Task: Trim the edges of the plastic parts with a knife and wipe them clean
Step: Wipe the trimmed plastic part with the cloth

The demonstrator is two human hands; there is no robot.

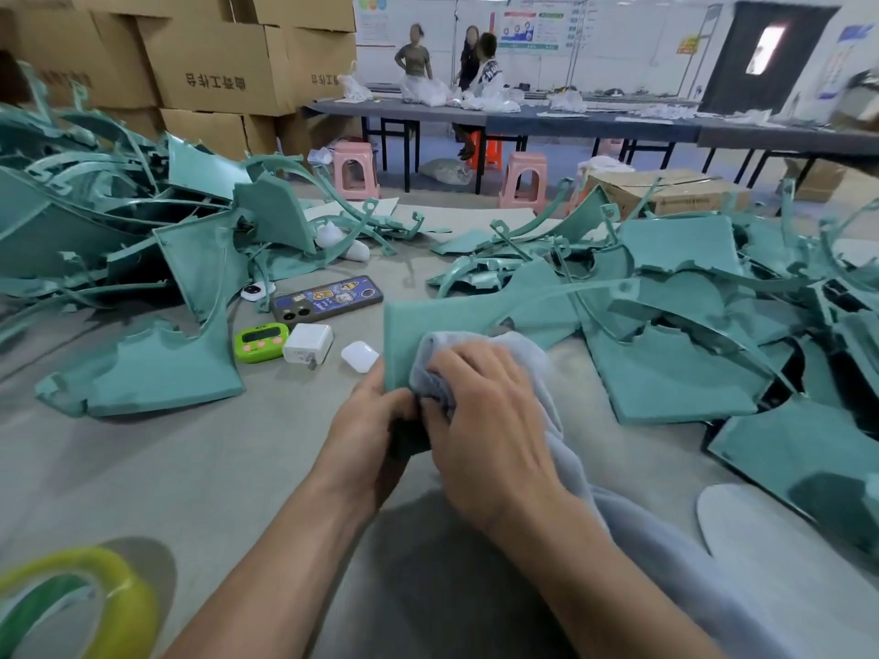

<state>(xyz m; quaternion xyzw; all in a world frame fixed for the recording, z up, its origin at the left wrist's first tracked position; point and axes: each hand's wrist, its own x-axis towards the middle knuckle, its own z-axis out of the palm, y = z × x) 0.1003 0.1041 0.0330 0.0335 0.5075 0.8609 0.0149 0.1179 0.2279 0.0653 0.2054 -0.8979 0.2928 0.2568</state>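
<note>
A teal plastic part (456,321) is held up just above the grey table (214,468) in the middle of the view. My left hand (366,430) grips its near lower corner. My right hand (485,420) holds a grey-blue cloth (494,347) bunched against the part's near edge; the cloth trails down under my right forearm. No knife shows in the frame.
Heaps of teal parts lie at the left (119,221) and right (713,316). Between them sit a phone (328,299), a green timer (261,342), a white charger (308,343) and an earbud case (359,356). A yellow-green tape roll (95,606) lies near left. Cartons and people stand beyond.
</note>
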